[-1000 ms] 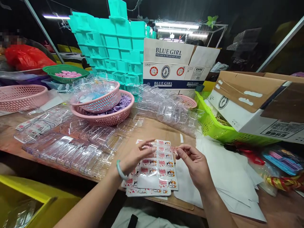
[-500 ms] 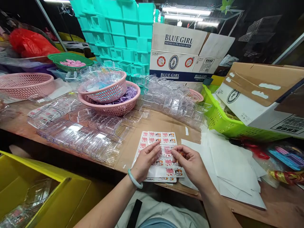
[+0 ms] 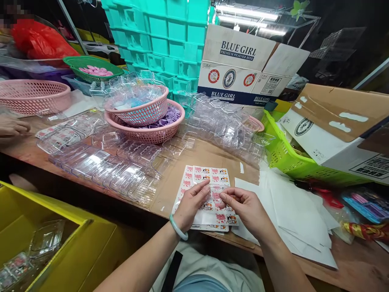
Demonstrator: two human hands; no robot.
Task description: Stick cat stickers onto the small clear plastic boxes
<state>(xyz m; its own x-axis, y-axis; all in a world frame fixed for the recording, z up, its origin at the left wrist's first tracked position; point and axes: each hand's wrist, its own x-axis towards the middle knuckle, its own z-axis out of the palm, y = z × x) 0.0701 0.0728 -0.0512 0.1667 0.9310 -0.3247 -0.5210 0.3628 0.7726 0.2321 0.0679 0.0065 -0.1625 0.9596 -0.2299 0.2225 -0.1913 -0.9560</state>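
Observation:
Sheets of cat stickers [image 3: 199, 219] lie stacked on brown cardboard [image 3: 170, 190] at the table's front edge. Over them, my left hand [image 3: 193, 205] has its thumb and fingers closed on the left side of a small clear plastic piece [image 3: 214, 188]. My right hand [image 3: 241, 205] pinches at the right side of the same piece, its fingertips curled. The piece is see-through, so its outline is hard to make out against the printed sheet. White paper sheets [image 3: 291, 215] lie just right of my right hand.
Clear plastic cases [image 3: 100, 166] spread to the left, near stacked pink baskets [image 3: 146, 134]. More clear cases [image 3: 227, 125] pile up behind. A lime crate [image 3: 285, 154] stands right, a yellow bin [image 3: 100, 243] lower left. Another person's hand [image 3: 13, 126] rests at the far left.
The view has shifted slightly, so the scene sits a little further right. Another person's hand has come into view at the far left. My hands keep nearly the same pose over the stickers.

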